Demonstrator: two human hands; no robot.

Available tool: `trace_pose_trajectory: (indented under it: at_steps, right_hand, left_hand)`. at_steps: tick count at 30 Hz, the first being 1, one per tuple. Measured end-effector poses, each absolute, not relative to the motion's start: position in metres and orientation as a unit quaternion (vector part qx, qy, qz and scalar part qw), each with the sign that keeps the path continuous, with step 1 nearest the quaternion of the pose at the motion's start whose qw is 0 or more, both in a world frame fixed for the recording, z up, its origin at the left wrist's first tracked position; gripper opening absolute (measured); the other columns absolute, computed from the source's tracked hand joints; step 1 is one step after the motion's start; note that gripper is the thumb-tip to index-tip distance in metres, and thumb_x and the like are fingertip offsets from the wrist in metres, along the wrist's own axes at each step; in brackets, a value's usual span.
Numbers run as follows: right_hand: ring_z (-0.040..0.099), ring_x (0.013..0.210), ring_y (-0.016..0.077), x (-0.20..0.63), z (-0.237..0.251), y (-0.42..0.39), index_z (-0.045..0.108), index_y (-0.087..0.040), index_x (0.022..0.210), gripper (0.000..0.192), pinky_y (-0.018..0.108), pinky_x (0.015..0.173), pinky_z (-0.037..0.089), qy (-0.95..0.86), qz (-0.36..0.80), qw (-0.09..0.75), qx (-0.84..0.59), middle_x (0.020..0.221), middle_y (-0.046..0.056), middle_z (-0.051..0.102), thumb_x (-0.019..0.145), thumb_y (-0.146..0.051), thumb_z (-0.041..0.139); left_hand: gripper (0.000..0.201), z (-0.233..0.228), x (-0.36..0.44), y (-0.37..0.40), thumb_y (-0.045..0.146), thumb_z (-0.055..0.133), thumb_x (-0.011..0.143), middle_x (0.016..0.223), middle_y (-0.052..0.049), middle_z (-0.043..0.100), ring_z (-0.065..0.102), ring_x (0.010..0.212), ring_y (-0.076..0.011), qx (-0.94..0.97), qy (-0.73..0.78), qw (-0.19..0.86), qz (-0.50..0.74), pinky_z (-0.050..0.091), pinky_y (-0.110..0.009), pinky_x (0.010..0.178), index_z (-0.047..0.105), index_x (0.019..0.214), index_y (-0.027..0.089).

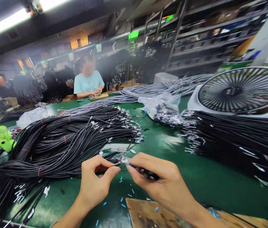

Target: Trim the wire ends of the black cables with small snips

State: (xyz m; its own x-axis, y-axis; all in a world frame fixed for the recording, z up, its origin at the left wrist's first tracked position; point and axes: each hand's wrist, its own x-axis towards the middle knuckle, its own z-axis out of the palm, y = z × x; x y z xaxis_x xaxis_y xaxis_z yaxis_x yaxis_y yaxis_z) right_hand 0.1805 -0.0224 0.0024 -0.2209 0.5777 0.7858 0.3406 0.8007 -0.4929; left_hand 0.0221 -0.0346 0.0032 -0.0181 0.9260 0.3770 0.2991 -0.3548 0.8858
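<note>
Now, left hand (95, 183) and right hand (157, 180) meet, fingertips pinched on a cable's coloured wire ends (123, 161), black cable bundles (60, 139) just beside, green table (202, 177).

No legible text or labels

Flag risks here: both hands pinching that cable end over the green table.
1. The left hand and right hand grip only the thin coloured wires; a pull might bend or snap them.
2. Loose black cable bundles lie right beside, so ends could tangle.
3. Blue offcuts litter the table and may stray into the work.
</note>
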Motion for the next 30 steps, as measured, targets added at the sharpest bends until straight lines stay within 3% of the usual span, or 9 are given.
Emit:
trace_pose_trajectory:
  at_steps: [6,9,11,14,19,23,27,30]
  right_hand:
    - [0.038,0.043,0.0089,0.178,0.008,-0.02,0.056,-0.016,0.051,0.022,0.02,0.039,0.031,-0.756,0.209,0.506,-0.359,0.046,-0.002,0.046,0.072,-0.014,0.049]
    - [0.034,0.04,0.008,0.179,0.012,-0.019,0.064,-0.015,0.065,0.013,0.02,0.036,0.028,-0.698,0.324,0.503,-0.394,0.047,-0.003,0.045,0.068,-0.02,0.053]
    - [0.035,0.038,0.0077,0.18,0.014,-0.019,0.068,-0.014,0.079,0.021,0.02,0.035,0.03,-0.665,0.404,0.496,-0.384,0.05,-0.002,0.051,0.066,-0.025,0.054]
    - [0.05,0.044,0.0116,0.18,0.016,-0.02,0.069,-0.015,0.082,0.025,0.022,0.041,0.041,-0.64,0.468,0.491,-0.36,0.06,0.003,0.064,0.066,-0.029,0.058]
    - [0.061,0.053,0.0161,0.177,0.011,-0.016,0.069,-0.016,0.068,0.015,0.026,0.052,0.05,-0.58,0.474,0.53,-0.397,0.06,0.004,0.068,0.06,-0.028,0.067]
    - [0.059,0.048,0.0158,0.178,0.006,-0.01,0.07,-0.013,0.081,0.032,0.026,0.047,0.048,-0.539,0.49,0.539,-0.423,0.059,0.004,0.069,0.053,-0.028,0.073]
    - [0.056,0.048,0.0142,0.181,0.004,-0.005,0.069,-0.011,0.084,0.036,0.026,0.047,0.045,-0.537,0.441,0.57,-0.437,0.06,0.004,0.068,0.054,-0.03,0.071]
    - [0.052,0.049,0.0129,0.182,0.005,-0.002,0.069,-0.013,0.075,0.025,0.024,0.048,0.041,-0.571,0.358,0.589,-0.446,0.059,0.002,0.064,0.063,-0.034,0.063]
  left_hand:
    - [0.019,0.0,0.021,-0.032,0.02,0.06,0.073,0.051,0.002,0.058,0.048,0.047,-0.0077,0.671,0.46,0.301,0.498,0.035,-0.016,0.045,0.062,0.055,0.014]
    - [0.023,-0.001,0.02,-0.03,0.022,0.057,0.076,0.05,0.002,0.057,0.046,0.045,-0.0072,0.673,0.455,0.324,0.485,0.034,-0.016,0.043,0.062,0.055,0.014]
    - [0.024,-0.002,0.019,-0.029,0.023,0.056,0.076,0.048,0.002,0.056,0.045,0.043,-0.0069,0.667,0.464,0.331,0.48,0.033,-0.016,0.042,0.063,0.055,0.014]
    - [0.024,-0.002,0.02,-0.029,0.023,0.057,0.075,0.046,0.002,0.054,0.044,0.041,-0.007,0.656,0.485,0.334,0.472,0.032,-0.016,0.04,0.062,0.053,0.013]
    - [0.018,-0.006,0.028,-0.031,0.022,0.063,0.07,0.052,0.0,0.059,0.05,0.047,-0.0091,0.63,0.512,0.314,0.493,0.037,-0.017,0.043,0.062,0.054,0.013]
    - [0.019,-0.013,0.032,-0.026,0.029,0.067,0.068,0.053,0.0,0.059,0.053,0.047,-0.0101,0.578,0.525,0.358,0.512,0.041,-0.018,0.044,0.06,0.057,0.014]
    - [0.03,-0.017,0.026,-0.013,0.039,0.054,0.077,0.048,0.002,0.056,0.051,0.041,-0.01,0.607,0.564,0.324,0.457,0.042,-0.02,0.042,0.062,0.063,0.014]
    - [0.038,-0.022,0.017,0.0,0.039,0.044,0.084,0.054,-0.001,0.061,0.056,0.047,-0.0129,0.635,0.59,0.268,0.421,0.046,-0.023,0.048,0.065,0.065,0.015]
